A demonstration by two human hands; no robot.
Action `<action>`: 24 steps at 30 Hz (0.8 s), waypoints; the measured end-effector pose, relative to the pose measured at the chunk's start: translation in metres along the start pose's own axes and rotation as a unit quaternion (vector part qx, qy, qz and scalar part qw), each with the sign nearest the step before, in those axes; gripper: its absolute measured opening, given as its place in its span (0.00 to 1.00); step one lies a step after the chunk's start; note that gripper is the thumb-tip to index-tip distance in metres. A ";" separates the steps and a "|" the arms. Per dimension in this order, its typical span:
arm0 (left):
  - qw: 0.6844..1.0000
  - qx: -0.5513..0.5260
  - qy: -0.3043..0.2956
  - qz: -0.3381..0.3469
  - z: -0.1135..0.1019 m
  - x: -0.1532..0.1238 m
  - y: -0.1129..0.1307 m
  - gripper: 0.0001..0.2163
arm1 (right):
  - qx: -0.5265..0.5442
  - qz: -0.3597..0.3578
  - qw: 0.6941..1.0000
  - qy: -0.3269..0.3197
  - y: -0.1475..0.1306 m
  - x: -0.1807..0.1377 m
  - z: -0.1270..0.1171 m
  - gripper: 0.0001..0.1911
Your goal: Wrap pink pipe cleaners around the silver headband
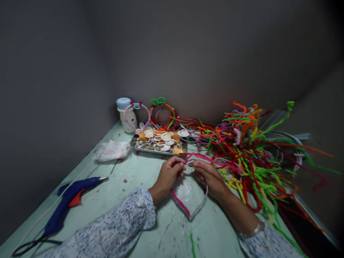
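Between my hands is a headband [199, 208] bent to a point at its lower end. Its left side is wrapped in pink pipe cleaner [180, 202], and its right side is bare grey. My left hand [172, 172] pinches the wrapped side near the top, where the pink pipe cleaner leaves the fingers. From there the loose length runs over my right hand [208, 175] toward the pile at the right. That hand is closed around the bare side, fingertips close to my left ones; its finger pads are partly hidden.
A blue glue gun [70, 202] with a cord lies at the left, near a plastic bag [114, 149]. Behind are a tray [153, 152] of shells, finished headbands [137, 104] and a lidded jar [128, 120]. Tangled pipe cleaners [242, 139] heap up at the right.
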State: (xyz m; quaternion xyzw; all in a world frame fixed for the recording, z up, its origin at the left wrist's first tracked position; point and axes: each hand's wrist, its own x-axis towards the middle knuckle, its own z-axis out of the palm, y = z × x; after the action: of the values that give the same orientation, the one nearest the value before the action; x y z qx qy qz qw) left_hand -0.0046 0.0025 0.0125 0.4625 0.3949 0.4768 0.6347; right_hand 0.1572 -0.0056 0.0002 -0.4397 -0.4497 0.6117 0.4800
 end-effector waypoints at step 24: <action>0.983 0.158 0.041 0.080 -0.004 0.001 -0.007 0.07 | 0.007 0.014 1.000 0.003 0.000 0.001 0.001 0.14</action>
State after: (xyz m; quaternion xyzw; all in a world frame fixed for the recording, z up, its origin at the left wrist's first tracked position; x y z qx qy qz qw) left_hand -0.0064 0.0039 0.0042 0.5674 0.4529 0.4757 0.4967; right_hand 0.1567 -0.0050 0.0005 -0.4442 -0.4375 0.6205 0.4758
